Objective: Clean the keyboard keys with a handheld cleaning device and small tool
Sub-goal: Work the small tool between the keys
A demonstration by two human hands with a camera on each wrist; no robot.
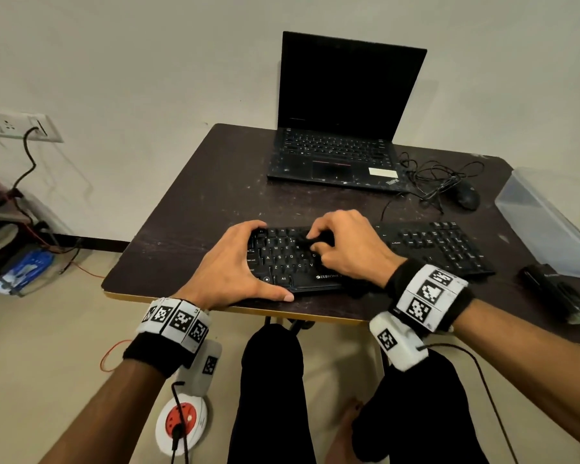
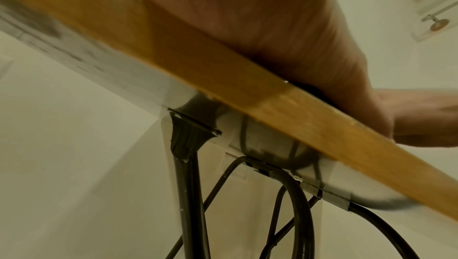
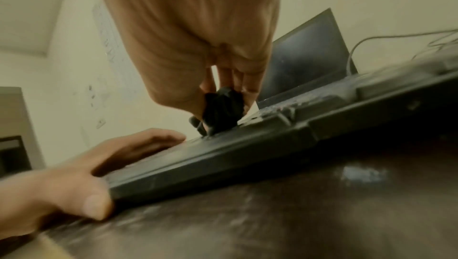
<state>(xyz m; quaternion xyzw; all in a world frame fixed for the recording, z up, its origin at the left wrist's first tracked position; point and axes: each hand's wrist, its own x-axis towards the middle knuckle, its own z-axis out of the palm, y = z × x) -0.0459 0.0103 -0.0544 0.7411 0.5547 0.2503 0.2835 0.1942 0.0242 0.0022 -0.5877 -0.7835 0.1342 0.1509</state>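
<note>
1. The black keyboard [image 1: 298, 259] lies near the front edge of the dark tabletop [image 1: 195, 209], its left half between the two hands and its number pad stretching out to the right.
2. The left hand [image 1: 230, 266] clamps the keyboard's left end: its fingers [image 1: 252, 226] curl over the far edge, and the thumb presses against the near edge, resting on the tabletop.
3. In the left wrist view the left hand [image 2: 285, 34] shows only from below, past the tabletop's yellow edge band [image 2: 223, 79]; the fingers are hidden there.
4. The right hand [image 1: 345, 246] hangs over the upper key rows, fingers bunched downward and pinching a small black tool [image 3: 221, 110].
5. In the right wrist view the tool's lower end touches the keys; it is blurred, perhaps a small brush or soft tip, and its exact shape cannot be told.
6. The same view shows the left hand [image 3: 81, 177] gripping the keyboard [image 3: 247, 151] at its end, thumb at the front edge.
7. Farther back on the tabletop stands an open black laptop [image 1: 342, 105] with a dark screen.
8. To its right lies a black mouse [image 1: 464, 195] beside a tangle of thin cable [image 1: 432, 175].
9. A clear plastic box [image 1: 543, 222] sits at the right edge, with a dark oblong object [image 1: 559, 296] just in front of it.
</note>
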